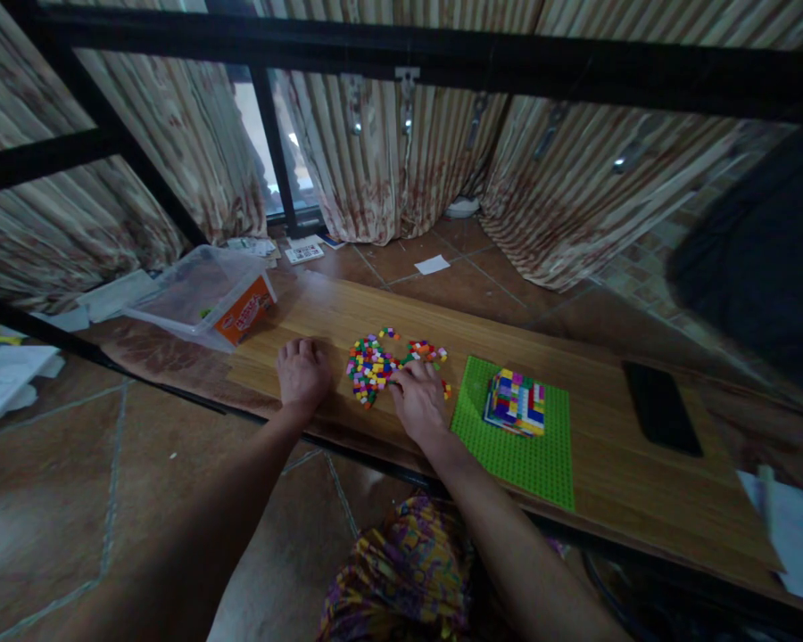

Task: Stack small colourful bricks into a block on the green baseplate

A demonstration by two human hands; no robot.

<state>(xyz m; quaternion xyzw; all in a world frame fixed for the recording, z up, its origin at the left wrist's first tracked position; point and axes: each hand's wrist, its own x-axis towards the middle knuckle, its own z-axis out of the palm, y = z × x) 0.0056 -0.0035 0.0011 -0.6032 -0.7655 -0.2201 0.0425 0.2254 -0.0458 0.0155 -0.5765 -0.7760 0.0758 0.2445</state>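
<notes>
Small toy building bricks (pixel 371 364) in many colours lie in a loose pile on the wooden board. My right hand (pixel 420 397) is over the pile's near right side, its fingers bent together among the bricks; what the fingertips pinch, if anything, is hidden. Left of the pile, my left hand (pixel 303 373) rests on the board with its fingers curled in, and no brick shows in it. To the right of my right hand lies a green studded baseplate (pixel 512 468). A multicoloured block built of bricks (pixel 517 403) stands on it.
A clear plastic bin (pixel 194 290) with an orange label stands at the board's left end. A black phone (pixel 661 407) lies toward the right of the wooden board (pixel 616 481). Dark metal bars (pixel 401 49) cross the view above. Striped curtains (pixel 401 152) hang behind.
</notes>
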